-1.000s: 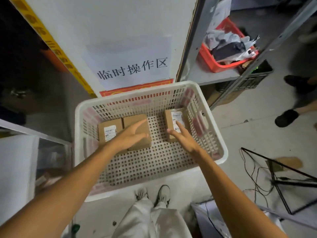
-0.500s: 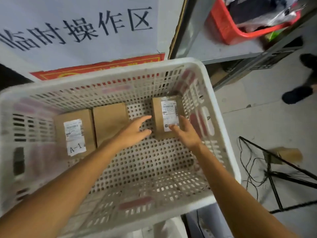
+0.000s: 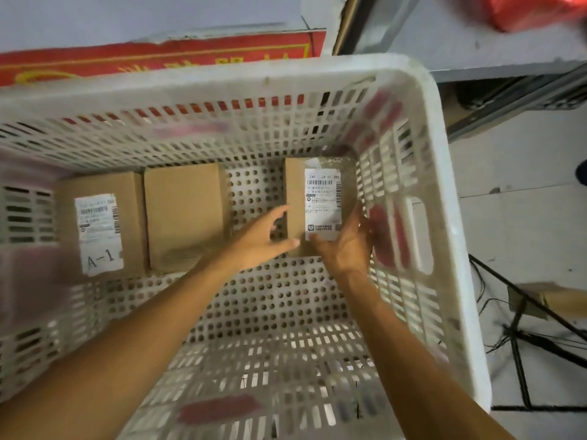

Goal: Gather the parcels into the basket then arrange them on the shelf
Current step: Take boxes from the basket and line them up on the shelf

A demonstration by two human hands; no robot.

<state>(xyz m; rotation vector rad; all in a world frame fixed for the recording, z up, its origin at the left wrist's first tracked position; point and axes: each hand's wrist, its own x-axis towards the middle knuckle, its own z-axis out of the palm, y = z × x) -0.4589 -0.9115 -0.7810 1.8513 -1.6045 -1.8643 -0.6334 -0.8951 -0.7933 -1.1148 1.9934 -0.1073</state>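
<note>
Cardboard parcels, 3 in all, lie inside 1 white basket [image 3: 444, 185]: the A-1 parcel [image 3: 101, 230] and a plain parcel [image 3: 185, 214] touch beside its left wall, and a lone parcel [image 3: 320, 201] sits by its right wall. The 2 hands reach in together; left hand [image 3: 257, 239] and right hand [image 3: 346, 246] both grasp the lone parcel's near end.
</note>
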